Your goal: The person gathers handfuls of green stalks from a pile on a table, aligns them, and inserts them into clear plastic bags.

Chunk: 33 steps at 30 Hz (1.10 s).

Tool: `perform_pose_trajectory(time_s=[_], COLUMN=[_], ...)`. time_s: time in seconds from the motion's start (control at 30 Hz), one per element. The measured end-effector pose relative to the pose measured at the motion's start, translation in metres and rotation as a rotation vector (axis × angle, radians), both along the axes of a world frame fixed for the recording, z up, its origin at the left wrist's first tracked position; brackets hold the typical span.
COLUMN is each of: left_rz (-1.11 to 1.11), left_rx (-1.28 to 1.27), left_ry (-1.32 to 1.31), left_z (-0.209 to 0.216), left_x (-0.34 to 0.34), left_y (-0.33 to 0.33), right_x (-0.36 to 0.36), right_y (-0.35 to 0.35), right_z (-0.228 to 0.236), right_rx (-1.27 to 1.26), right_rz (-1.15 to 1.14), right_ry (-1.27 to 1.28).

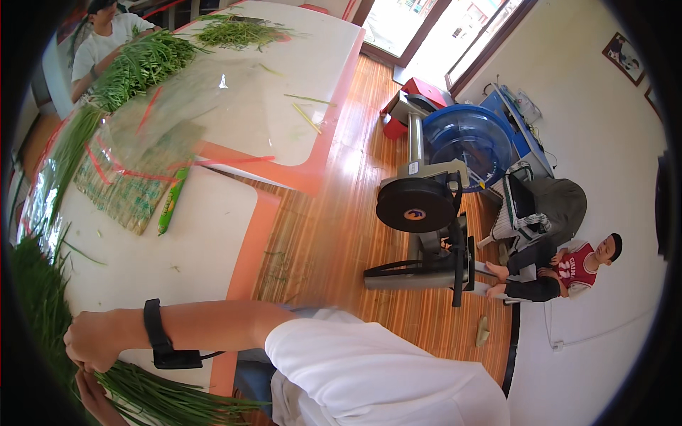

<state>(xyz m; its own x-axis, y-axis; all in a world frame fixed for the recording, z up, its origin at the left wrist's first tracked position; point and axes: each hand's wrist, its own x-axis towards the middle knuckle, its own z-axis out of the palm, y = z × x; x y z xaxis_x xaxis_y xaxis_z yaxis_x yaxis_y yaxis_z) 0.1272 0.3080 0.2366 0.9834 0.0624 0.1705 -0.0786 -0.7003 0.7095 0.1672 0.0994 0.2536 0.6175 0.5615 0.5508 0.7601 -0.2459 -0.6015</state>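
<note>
My right hand (92,342), its wrist in a black band, is closed around a bunch of long green chives (170,396) at the table's left edge. The stalks run out to the lower right below my forearm, and dark leaves spread at the left rim of the picture. Just below, against the same bunch, my left hand (98,399) is only partly in view; its fingers are pressed together at the stalks and partly hidden. Further up the white table (177,241) lie a green patterned mat (117,188) and a green tube-shaped package (172,201).
Clear plastic sheeting with red strips (170,113) covers part of the far table. A heap of greens (145,67) lies beside another person (106,35); a smaller pile (238,32) is further back. A rowing machine (426,192) and a seated person (579,266) are at the right.
</note>
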Motion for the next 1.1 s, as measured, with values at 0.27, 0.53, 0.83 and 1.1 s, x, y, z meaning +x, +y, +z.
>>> perform_pose_trajectory(time_s=[0.27, 0.53, 0.83, 1.1], left_rz=[0.089, -0.098, -0.109, 0.003], left_rx=[-0.251, -0.138, -0.406, -0.764], left_ry=[0.069, -0.055, 0.001, 0.080], left_z=[0.046, 0.040, 0.031, 0.016], left_x=[-0.038, -0.038, -0.030, -0.023], left_y=[-0.041, -0.035, -0.027, 0.013], right_x=[-0.014, -0.013, -0.005, -0.007], right_y=[-0.006, 0.010, 0.012, 0.014], right_z=[0.010, 0.002, -0.008, 0.007], right_rx=[0.244, 0.310, 0.399, 0.491], right_rz=[0.016, -0.113, -0.177, -0.100], right_ry=[-0.172, -0.321, -0.433, -0.494])
